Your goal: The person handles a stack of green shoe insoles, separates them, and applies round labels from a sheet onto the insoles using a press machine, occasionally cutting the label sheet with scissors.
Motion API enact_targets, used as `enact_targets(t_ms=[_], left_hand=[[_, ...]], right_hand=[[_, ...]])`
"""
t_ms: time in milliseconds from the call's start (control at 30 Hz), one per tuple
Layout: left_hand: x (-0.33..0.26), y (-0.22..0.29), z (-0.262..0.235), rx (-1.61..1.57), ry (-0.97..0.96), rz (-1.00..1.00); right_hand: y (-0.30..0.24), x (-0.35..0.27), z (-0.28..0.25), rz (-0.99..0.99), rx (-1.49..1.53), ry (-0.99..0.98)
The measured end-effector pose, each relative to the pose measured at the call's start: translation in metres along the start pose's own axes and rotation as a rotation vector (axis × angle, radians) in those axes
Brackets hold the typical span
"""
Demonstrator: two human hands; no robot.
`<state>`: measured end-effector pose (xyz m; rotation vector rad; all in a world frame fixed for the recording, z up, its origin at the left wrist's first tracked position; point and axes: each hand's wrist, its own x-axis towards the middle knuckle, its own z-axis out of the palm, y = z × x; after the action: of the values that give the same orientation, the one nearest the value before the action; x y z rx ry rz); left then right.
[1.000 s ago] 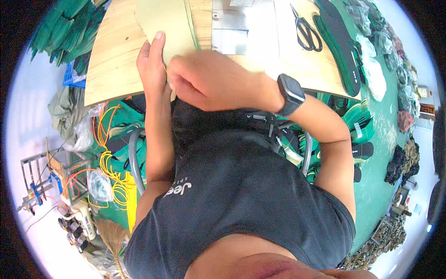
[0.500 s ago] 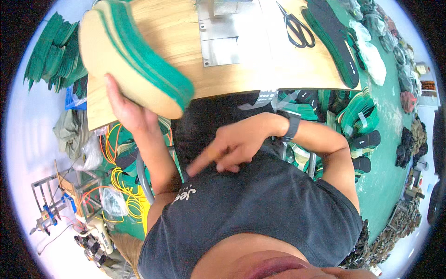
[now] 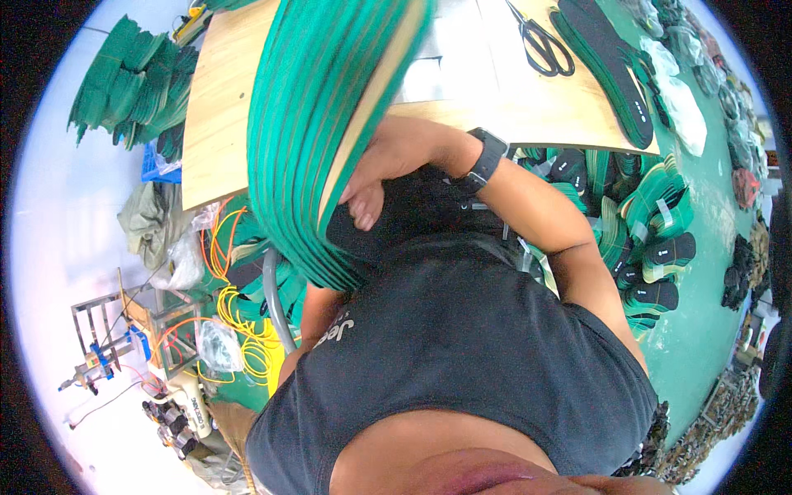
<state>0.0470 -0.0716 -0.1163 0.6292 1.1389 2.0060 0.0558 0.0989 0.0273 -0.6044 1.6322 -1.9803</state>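
Observation:
A thick stack of green and beige insoles (image 3: 305,124) is held up in front of my chest, over the near edge of the wooden table. Its many layered edges face me, and one beige layer shows near the right side. My right hand (image 3: 394,157), with a dark watch on the wrist, is against the right side of the stack. Its fingers are bent, and some are hidden by the insoles. Only part of my left forearm (image 3: 322,309) shows below the stack; my left hand is hidden behind it.
Black-handled scissors (image 3: 544,45) and a row of dark insoles (image 3: 606,74) lie on the table (image 3: 219,107). More green stacks (image 3: 132,82) stand at the left. Bundled insoles (image 3: 656,206) are heaped below the right edge. Yellow hoses (image 3: 247,330) coil at the lower left.
The insole stack has turned from its beige face to its layered green edges and moved right. My right hand has risen from before my chest to the stack. My left hand has become hidden.

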Motion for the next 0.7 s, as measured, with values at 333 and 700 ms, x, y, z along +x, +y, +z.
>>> enact_targets(t_ms=[333, 700], left_hand=[[0.037, 0.154, -0.065, 0.359, 0.627, 0.863], [0.036, 0.222, -0.022, 1.534, 0.015, 0.362]], right_hand=[[-0.051, 0.025, -0.02, -0.48, -1.23, 0.523], [-0.059, 0.021, -0.026, 0.304, -1.379, 0.339]])
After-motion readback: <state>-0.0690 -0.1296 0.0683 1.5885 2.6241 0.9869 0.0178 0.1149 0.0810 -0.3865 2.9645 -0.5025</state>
